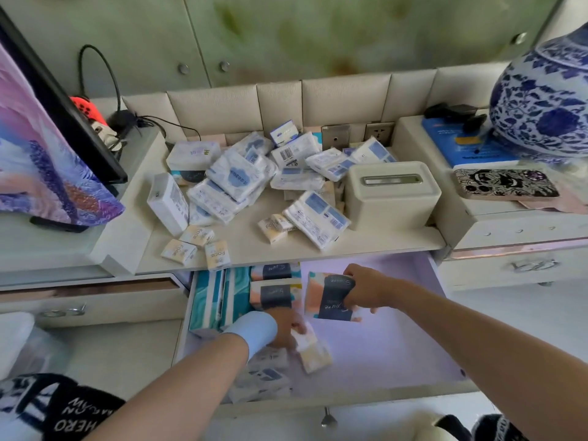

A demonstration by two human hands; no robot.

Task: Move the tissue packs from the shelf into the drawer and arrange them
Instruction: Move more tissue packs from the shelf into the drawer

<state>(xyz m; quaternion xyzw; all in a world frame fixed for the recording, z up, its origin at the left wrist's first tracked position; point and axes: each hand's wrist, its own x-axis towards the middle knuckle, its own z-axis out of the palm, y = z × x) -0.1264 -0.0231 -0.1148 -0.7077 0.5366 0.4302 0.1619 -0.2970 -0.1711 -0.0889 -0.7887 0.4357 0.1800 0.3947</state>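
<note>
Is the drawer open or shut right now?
Open. The drawer is pulled out below the shelf, its purple floor exposed, with both hands and several tissue packs inside.

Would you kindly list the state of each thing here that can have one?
Middle drawer: pulled open, partly filled.
Left drawer: shut.
Right drawer: shut.
Tissue box: lid on, upright on the shelf.
Pile of tissue packs: on the shelf, jumbled.
Left hand: closed on a small pack in the drawer.
Right hand: gripping a patterned pack.
Teal packs: standing side by side in the drawer.
</note>
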